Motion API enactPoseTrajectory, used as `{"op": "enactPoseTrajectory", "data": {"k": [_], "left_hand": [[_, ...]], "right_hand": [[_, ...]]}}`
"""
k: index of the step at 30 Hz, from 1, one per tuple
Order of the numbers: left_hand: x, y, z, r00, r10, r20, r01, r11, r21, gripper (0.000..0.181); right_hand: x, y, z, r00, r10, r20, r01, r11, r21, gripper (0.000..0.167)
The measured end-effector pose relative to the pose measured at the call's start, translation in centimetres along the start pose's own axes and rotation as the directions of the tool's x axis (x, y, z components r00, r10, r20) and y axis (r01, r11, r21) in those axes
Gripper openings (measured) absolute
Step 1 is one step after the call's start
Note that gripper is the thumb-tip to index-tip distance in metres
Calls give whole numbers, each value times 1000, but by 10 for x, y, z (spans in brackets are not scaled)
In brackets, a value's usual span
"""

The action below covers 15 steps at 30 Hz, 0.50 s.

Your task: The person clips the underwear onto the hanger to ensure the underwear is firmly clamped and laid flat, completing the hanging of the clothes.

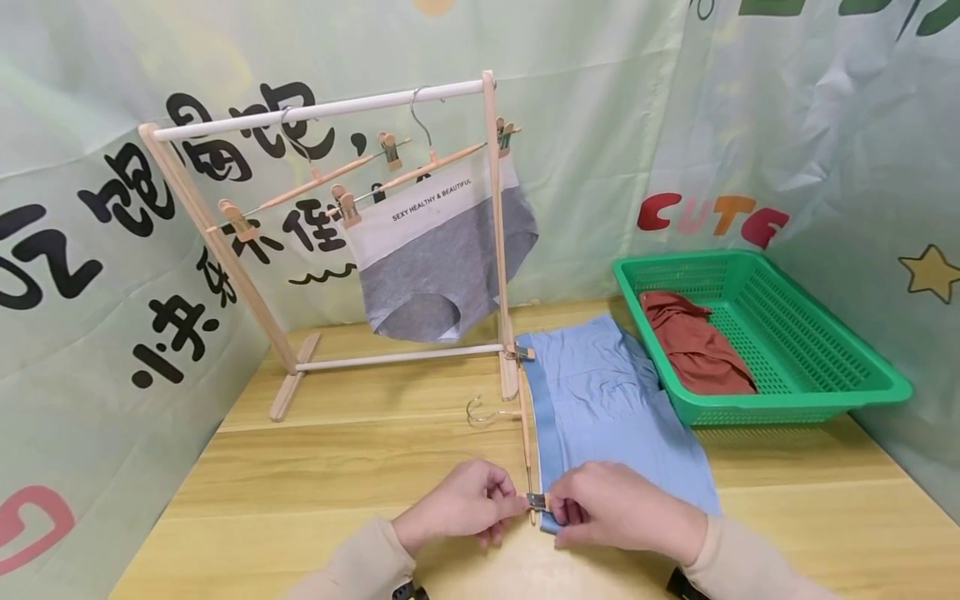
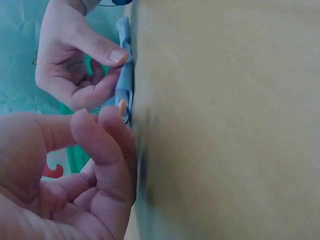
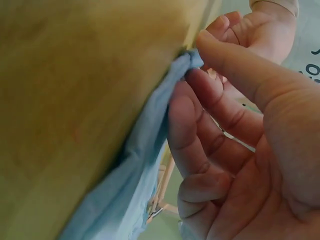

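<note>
Blue underwear [image 1: 607,400] lies flat on the table, its waistband along a wooden hanger [image 1: 526,425]. One hanger clip [image 1: 525,353] is at the waistband's far corner, another clip [image 1: 536,501] at the near one. My left hand [image 1: 468,504] pinches the near clip's end; in the left wrist view the wooden tip [image 2: 122,106] shows by the fingertips of the left hand [image 2: 95,175]. With thumb and fingers my right hand [image 1: 618,510] pinches the garment's near corner; in the right wrist view bunched blue cloth [image 3: 145,130] meets the right hand [image 3: 240,130].
A wooden rack [image 1: 322,108] stands at the back left, holding an empty clip hanger [image 1: 315,179] and grey-and-white underwear [image 1: 431,258] on another. At the right, a green basket [image 1: 810,404] contains a rust-red garment [image 1: 693,346]. Printed cloth [image 1: 585,125] hangs behind.
</note>
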<state>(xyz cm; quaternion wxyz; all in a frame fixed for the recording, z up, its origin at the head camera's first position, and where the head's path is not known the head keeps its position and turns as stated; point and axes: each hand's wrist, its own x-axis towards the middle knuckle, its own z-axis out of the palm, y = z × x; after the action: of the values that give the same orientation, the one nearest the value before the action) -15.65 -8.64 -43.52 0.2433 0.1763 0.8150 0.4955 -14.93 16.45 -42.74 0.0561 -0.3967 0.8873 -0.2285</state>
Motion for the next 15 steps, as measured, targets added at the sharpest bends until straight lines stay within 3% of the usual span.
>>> {"op": "enactPoseTrajectory", "data": {"k": [7, 15], "left_hand": [[0, -2, 3, 999, -31, -34, 29, 998, -55, 21], [-6, 4, -1, 997, -16, -73, 23, 995, 98, 24]], "right_hand": [[2, -1, 5, 1000, 0, -19, -1, 999, -46, 28], [1, -2, 3, 1000, -19, -12, 19, 997, -69, 30]]}}
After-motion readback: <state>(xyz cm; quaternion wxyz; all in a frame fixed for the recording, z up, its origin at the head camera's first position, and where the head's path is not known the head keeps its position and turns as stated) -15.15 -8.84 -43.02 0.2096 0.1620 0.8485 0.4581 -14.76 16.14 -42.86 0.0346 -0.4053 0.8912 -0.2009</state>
